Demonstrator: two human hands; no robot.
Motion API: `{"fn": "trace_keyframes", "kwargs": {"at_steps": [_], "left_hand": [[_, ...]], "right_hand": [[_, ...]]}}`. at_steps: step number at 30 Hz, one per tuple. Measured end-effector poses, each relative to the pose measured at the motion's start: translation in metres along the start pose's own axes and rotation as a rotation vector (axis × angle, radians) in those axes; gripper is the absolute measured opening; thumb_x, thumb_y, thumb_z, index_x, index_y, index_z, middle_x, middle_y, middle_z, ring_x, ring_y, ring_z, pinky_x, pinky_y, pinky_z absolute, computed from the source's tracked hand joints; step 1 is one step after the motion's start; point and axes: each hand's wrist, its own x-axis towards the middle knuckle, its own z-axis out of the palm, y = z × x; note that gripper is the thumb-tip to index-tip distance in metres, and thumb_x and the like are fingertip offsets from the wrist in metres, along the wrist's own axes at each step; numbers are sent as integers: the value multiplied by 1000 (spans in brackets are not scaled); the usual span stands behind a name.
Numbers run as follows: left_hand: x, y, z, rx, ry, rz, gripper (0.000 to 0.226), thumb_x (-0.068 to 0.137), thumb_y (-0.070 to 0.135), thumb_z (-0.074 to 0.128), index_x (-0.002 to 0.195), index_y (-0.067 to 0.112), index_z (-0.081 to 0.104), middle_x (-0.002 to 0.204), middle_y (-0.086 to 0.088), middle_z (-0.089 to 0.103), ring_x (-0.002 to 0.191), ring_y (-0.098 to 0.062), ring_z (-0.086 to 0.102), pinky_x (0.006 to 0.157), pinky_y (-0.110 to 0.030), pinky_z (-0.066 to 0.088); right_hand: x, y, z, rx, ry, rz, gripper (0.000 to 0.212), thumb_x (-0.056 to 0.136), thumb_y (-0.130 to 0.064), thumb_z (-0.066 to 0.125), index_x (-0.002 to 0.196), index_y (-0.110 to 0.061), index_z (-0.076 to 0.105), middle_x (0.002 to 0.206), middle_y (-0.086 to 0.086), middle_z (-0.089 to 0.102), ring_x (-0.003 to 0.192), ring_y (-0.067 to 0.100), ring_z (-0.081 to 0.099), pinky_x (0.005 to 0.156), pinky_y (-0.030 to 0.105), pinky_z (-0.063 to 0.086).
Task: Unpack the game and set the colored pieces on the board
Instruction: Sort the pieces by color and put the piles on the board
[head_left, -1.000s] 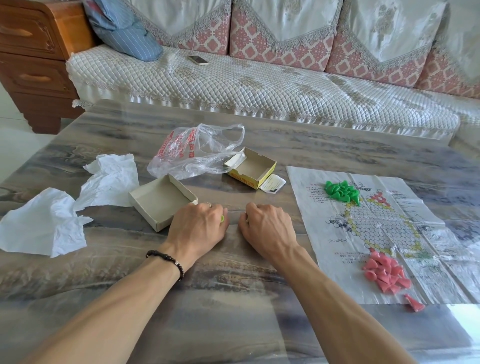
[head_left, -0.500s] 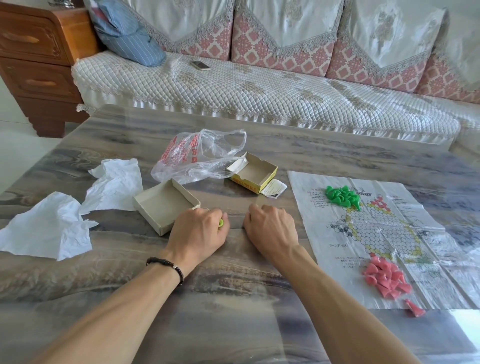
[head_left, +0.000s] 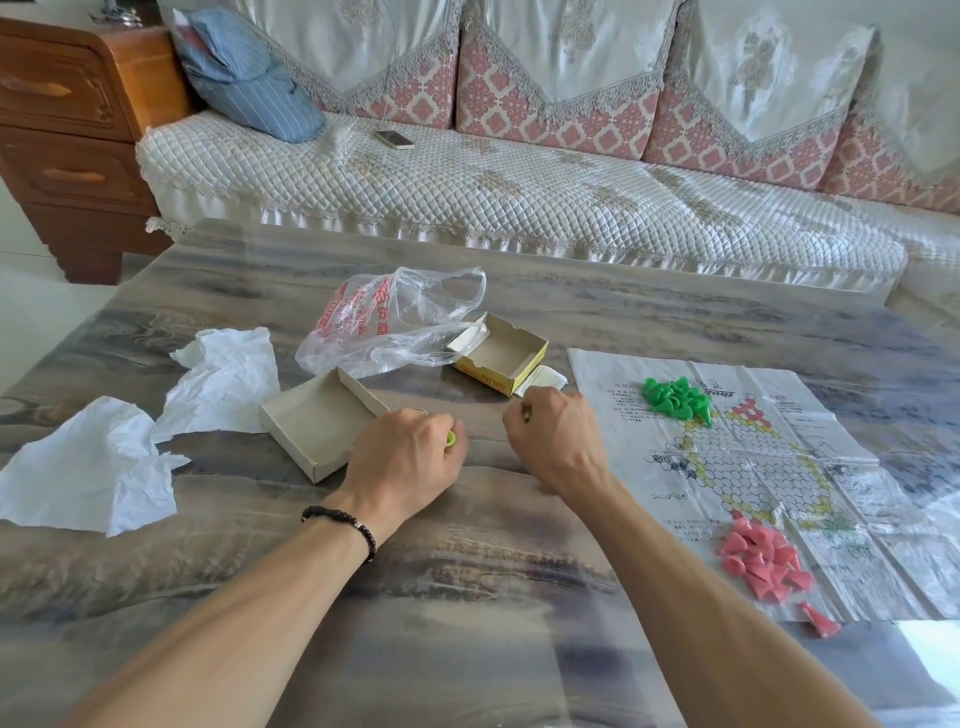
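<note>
Left hand (head_left: 402, 457) is being held knuckles-up on the table (head_left: 467, 597), fingers curled round a green piece (head_left: 451, 440) that is only just peeking out by the thumb. Right hand (head_left: 553, 441) is being held close beside it, also curled; sth small & dark is glimpsed at its fingertips, but what it is can't be told. Compared w/ a sec ago, the fists are being kept approx. where they were, beside the box tray (head_left: 322, 426); the right one is being lifted a little & turned toward the board (head_left: 769, 467). Judging by that, the last pieces are prob. being gathered for carrying across.

On the board, a green pile (head_left: 675, 397) is lying at the far point of the star & a pink pile (head_left: 763, 564) at the near point, w/ one pink piece (head_left: 821, 621) lying off the edge, on the table. No pieces are being set in the holes yet, so the task is judged approx. mid-way.

Further out: the yellow box (head_left: 501, 353), a bag (head_left: 395, 322) & crumpled paper (head_left: 93, 467) are lying to the left.
</note>
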Motion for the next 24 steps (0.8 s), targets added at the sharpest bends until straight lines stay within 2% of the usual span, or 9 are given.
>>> {"fn": "trace_keyframes", "kwargs": {"at_steps": [6,10,11,14,16,19,22,24], "left_hand": [[28,31,7,-55,-16,21,51,87,16,59,51,21,24,43,10,17,36,-20,24,43,-22,20],[53,74,27,-130,-15,-38,50,87,22,54,50,22,20,40,-4,33,41,-32,32,45,-26,24],[60,88,32,-150,-16,-48,48,87,23,50,50,21,19,40,-5,31,43,-33,31,46,-28,24],[81,136,52,-218,-58,-43,51,88,23,49,48,19,19,41,3,20,50,-30,30,50,-31,25],[96,169,67,-270,-92,-37,52,89,22,53,47,16,22,42,4,21,51,-29,32,52,-32,24],[117,218,95,-359,-157,-35,53,91,23,51,46,15,25,41,3,25,46,-23,32,49,-33,22],[138,262,128,-426,-208,-40,52,90,21,51,44,15,27,40,3,26,38,-14,28,45,-30,23],[153,287,153,-464,-234,-71,52,91,22,51,44,14,30,39,2,30,37,-14,30,44,-28,25]], "right_hand": [[10,25,-29,55,42,56,42,87,-19,48,51,-11,29,47,5,30,53,28,31,51,34,29],[9,70,-60,77,88,140,40,85,-16,48,52,-9,27,47,5,26,47,22,22,48,31,24],[8,85,-68,80,99,176,39,86,-16,47,53,-8,28,48,6,27,48,21,21,47,30,22],[5,133,-94,58,128,246,39,87,-18,48,52,-9,32,47,6,33,45,21,28,44,27,24],[2,167,-110,53,149,286,40,86,-17,48,50,-10,31,46,4,34,43,19,29,42,26,25],[-2,221,-128,43,183,362,42,87,-20,50,50,-10,31,48,6,37,47,23,33,48,31,28],[-1,272,-141,35,201,440,40,86,-20,50,51,-8,34,49,7,38,49,24,35,48,31,31],[2,303,-146,28,205,466,39,86,-19,49,51,-8,35,49,7,39,49,23,35,49,30,33]]}}
